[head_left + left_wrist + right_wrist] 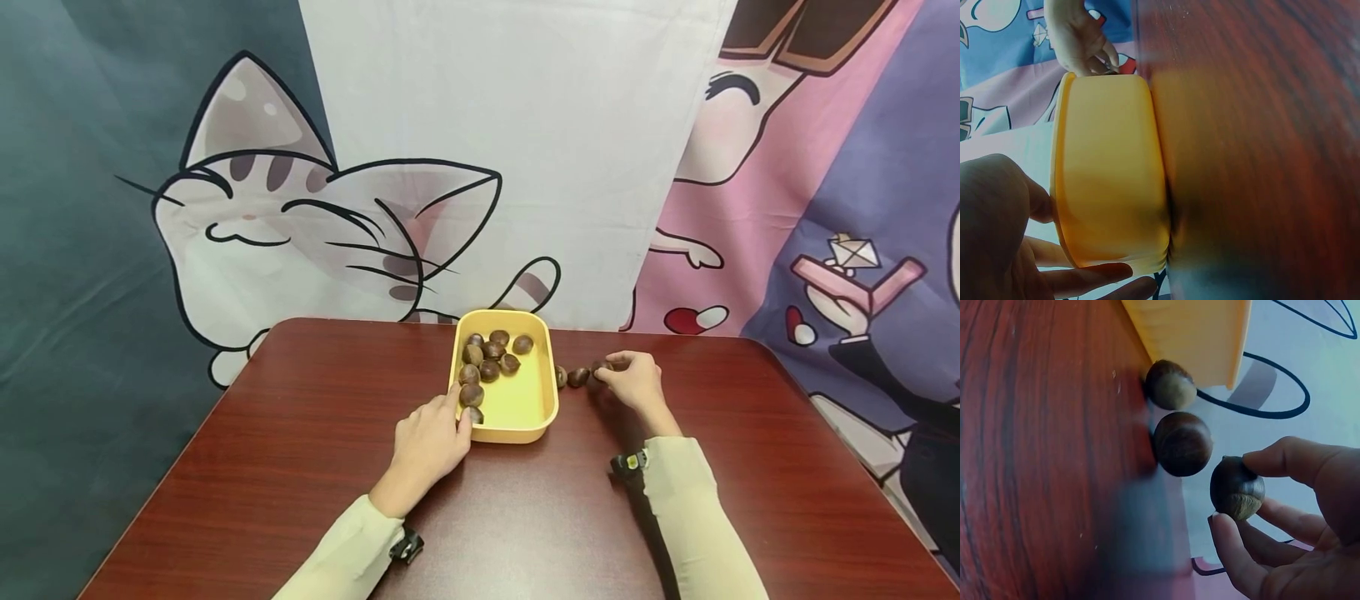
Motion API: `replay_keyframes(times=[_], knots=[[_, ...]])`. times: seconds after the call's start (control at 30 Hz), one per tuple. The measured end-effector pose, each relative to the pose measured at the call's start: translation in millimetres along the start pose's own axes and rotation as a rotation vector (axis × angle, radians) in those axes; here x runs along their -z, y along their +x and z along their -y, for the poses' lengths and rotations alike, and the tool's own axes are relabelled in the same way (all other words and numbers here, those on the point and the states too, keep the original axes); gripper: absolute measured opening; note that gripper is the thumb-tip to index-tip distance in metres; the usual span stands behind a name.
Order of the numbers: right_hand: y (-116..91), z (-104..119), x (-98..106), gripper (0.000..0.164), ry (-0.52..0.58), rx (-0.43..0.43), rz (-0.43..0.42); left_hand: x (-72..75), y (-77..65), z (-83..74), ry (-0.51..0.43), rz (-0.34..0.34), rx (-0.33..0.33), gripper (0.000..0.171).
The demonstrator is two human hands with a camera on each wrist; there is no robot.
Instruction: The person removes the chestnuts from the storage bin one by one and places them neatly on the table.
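Note:
A yellow plastic box point(536, 400) with rounded corners stands on the table with several brown chestnuts point(489, 370) in it, mostly along its left and far part. My left hand point(429, 437) grips the box at its near left side, the thumb at the rim and fingers along the outer wall. To the right of the box, two chestnuts point(1182, 444) lie in a row on the table, the nearer one to the box close by its wall. My right hand point(633, 382) pinches another chestnut point(1237, 489) between thumb and fingertips, just beyond the end of that row.
The reddish-brown wooden table point(300, 467) has its far edge just behind the box. Behind it hangs a cloth backdrop point(525, 125) printed with cartoon figures. Dark straps with small devices point(407, 546) sit on both wrists.

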State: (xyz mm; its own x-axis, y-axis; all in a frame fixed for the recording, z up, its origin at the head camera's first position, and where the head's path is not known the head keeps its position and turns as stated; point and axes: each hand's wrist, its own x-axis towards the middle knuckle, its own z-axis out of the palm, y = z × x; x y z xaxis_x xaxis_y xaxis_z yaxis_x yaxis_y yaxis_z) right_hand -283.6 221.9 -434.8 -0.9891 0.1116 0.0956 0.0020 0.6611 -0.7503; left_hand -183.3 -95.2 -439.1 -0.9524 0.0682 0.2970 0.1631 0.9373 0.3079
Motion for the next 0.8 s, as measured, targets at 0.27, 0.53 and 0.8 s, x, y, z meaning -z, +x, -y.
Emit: replay_keyframes(times=[0.27, 0.53, 0.8], knots=[[0, -6, -2, 0.035, -0.035, -0.006, 0.007, -0.5, -0.1, 0.2, 0.002, -0.002, -0.008, 0.050], [3, -11, -8, 0.035, -0.062, -0.007, 0.025, 1.0, -0.1, 0.3, 0.010, 0.005, -0.002, 0.050], [4, -12, -10, 0.035, -0.092, -0.007, 0.032, 0.4, 0.2, 0.5, 0.003, 0.007, 0.001, 0.050]])
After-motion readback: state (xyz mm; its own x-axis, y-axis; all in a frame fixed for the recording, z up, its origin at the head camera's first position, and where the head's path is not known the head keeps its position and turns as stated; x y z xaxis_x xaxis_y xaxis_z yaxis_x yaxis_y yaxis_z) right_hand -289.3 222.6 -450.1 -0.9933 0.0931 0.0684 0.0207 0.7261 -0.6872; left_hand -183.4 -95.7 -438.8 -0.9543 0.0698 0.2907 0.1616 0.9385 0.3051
